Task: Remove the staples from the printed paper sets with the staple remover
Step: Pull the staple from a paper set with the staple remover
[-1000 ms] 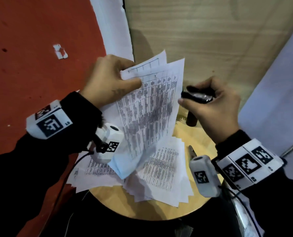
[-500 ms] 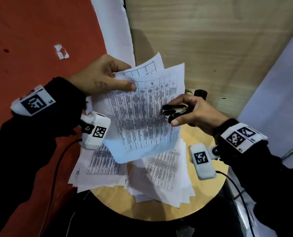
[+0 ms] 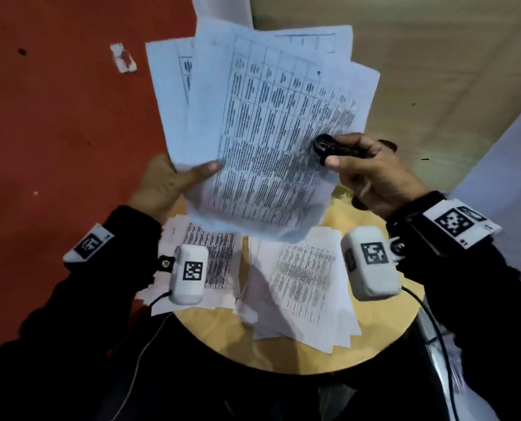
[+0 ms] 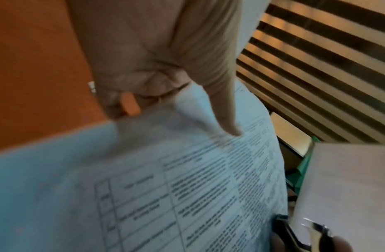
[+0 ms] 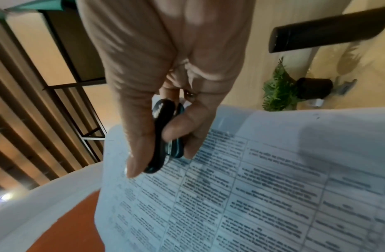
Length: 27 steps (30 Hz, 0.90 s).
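A set of printed sheets (image 3: 262, 123) with table text is held up above the round wooden table (image 3: 283, 354), its pages fanned apart at the top. My left hand (image 3: 174, 180) pinches the set at its lower left edge, thumb on the front page (image 4: 187, 179). My right hand (image 3: 371, 174) grips the black staple remover (image 3: 332, 147) and holds it against the right side of the front page (image 5: 251, 187). In the right wrist view the staple remover (image 5: 163, 136) is squeezed between thumb and fingers. No staple is visible.
More printed paper sets (image 3: 301, 278) lie spread on the table under the hands, another pile (image 3: 213, 253) at the left. Red floor (image 3: 55, 132) lies to the left, a wooden panel (image 3: 435, 56) behind. A small potted plant (image 5: 282, 88) stands nearby.
The held paper set has been raised and turned upright, its pages fanning out. My left hand slid from the top edge to the lower left edge. My right hand stays at the right side.
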Available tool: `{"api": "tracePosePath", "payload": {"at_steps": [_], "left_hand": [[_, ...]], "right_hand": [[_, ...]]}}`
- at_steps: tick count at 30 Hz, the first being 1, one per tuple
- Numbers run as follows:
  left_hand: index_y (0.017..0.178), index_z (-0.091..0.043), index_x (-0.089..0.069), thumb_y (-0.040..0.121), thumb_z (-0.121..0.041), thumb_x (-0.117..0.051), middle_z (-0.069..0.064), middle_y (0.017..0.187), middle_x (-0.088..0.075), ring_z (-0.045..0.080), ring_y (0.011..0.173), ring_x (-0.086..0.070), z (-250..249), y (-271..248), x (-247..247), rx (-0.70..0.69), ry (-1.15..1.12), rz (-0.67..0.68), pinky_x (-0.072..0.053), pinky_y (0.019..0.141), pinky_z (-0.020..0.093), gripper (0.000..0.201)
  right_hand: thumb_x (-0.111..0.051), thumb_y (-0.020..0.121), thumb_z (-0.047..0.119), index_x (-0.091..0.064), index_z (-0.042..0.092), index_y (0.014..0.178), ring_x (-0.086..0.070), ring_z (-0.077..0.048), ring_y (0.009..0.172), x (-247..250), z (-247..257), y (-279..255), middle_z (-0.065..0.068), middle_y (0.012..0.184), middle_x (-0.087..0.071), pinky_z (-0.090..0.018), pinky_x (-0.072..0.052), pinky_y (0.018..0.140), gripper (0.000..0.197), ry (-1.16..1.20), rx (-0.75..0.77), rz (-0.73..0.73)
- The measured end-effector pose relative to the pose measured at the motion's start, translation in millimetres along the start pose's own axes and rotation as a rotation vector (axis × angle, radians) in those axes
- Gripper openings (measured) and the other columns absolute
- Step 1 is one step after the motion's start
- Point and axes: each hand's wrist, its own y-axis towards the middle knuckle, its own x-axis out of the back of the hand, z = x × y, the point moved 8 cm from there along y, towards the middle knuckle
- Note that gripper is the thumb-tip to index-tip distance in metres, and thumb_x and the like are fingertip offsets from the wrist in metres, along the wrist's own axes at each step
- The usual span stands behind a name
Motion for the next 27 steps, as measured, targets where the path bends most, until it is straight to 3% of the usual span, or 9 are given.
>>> {"api": "tracePosePath", "payload": {"at_steps": [2,4,7,11,15,19,21,24,27], "left_hand": [[0.069,-0.013,-0.069,0.059,-0.031,-0.086,0.001,0.071,-0.066,0.014,0.064,-0.058,19.3,4.3,13.1,0.05,0.037,-0.076,-0.045,0.059,0.021,0.027],[0.088,-0.003,-0.068,0.073,-0.013,-0.077,-0.01,0.066,-0.069,-0.002,0.053,-0.06,41.6,15.0,35.8,0.095,0.093,-0.131,-0.049,0.055,0.014,0.02],[0.113,0.009,-0.06,0.081,-0.004,-0.069,0.013,0.102,-0.066,-0.01,0.051,-0.056,98.8,32.3,78.0,0.231,0.33,-0.142,-0.045,0.053,0.008,0.036],[0.122,0.016,-0.051,0.088,-0.001,-0.06,0.034,0.125,-0.052,0.024,0.097,-0.051,190.4,38.4,118.8,0.454,0.549,-0.187,-0.04,0.082,0.035,0.039],[0.125,0.015,-0.048,0.091,-0.01,-0.06,0.026,0.13,-0.051,0.045,0.114,-0.052,267.9,35.2,127.0,0.655,0.735,-0.165,-0.04,0.095,0.049,0.044],[0.126,0.008,-0.049,0.088,-0.012,-0.065,0.03,0.128,-0.053,0.046,0.114,-0.053,328.3,28.1,137.9,0.837,0.787,-0.132,-0.045,0.095,0.053,0.046],[0.136,0.003,-0.041,0.083,-0.017,-0.071,0.029,0.137,-0.044,0.043,0.124,-0.046,350.0,36.2,145.2,0.831,0.881,-0.145,-0.038,0.103,0.051,0.064],[0.148,-0.01,-0.02,0.074,-0.041,-0.074,0.021,0.151,-0.026,0.04,0.138,-0.026,333.6,51.8,122.0,0.691,1.143,-0.127,-0.025,0.111,0.051,0.097],[0.139,-0.014,-0.038,0.083,-0.034,-0.068,0.017,0.145,-0.033,0.036,0.134,-0.027,302.7,62.9,36.4,0.505,1.203,0.021,-0.027,0.105,0.048,0.067]], "right_hand": [[-0.083,0.033,0.014,-0.06,0.018,0.077,-0.062,-0.004,0.058,-1.3,-20.8,8.9,0.008,0.067,-0.069,-0.012,-0.044,0.046,0.05,-0.024,-0.055,-0.045],[-0.077,0.048,0.006,-0.057,0.017,0.08,-0.061,-0.003,0.06,4.7,-44.2,15.2,0.008,0.069,-0.068,-0.012,-0.046,0.05,0.04,-0.068,-0.096,-0.094],[-0.076,0.065,-0.005,-0.06,0.01,0.093,-0.059,-0.003,0.061,28.8,-95.1,15.1,-0.001,0.081,-0.065,-0.014,-0.045,0.048,0.035,-0.329,-0.189,-0.139],[-0.082,0.065,0.0,-0.062,0.007,0.088,-0.059,-0.018,0.07,72.2,-190.0,-12.3,-0.009,0.081,-0.065,-0.019,-0.051,0.052,0.032,-0.682,-0.496,-0.022],[-0.073,0.081,0.017,-0.047,0.014,0.077,-0.053,-0.02,0.076,113.8,-278.8,-49.8,-0.006,0.078,-0.053,-0.024,-0.044,0.058,0.026,-0.724,-0.793,0.02],[-0.056,0.094,0.009,-0.038,0.01,0.06,-0.034,-0.014,0.04,133.7,-322.6,-64.4,-0.001,0.045,-0.035,-0.017,-0.024,0.042,0.038,-0.574,-0.803,-0.113],[-0.052,0.094,0.006,-0.043,0.006,0.059,-0.035,-0.008,0.028,137.7,-330.5,-67.5,-0.002,0.04,-0.039,-0.016,-0.024,0.032,0.036,-0.542,-0.799,-0.169],[-0.055,0.094,0.014,-0.047,0.004,0.07,-0.039,-0.016,0.045,137.4,-335.9,-67.2,-0.009,0.064,-0.044,-0.019,-0.022,0.043,0.027,-0.463,-0.819,-0.19],[-0.054,0.095,0.016,-0.045,0.006,0.068,-0.033,-0.018,0.052,140.3,-337.6,-66.8,-0.008,0.063,-0.041,-0.019,-0.021,0.041,0.03,-0.437,-0.847,-0.202]]}}
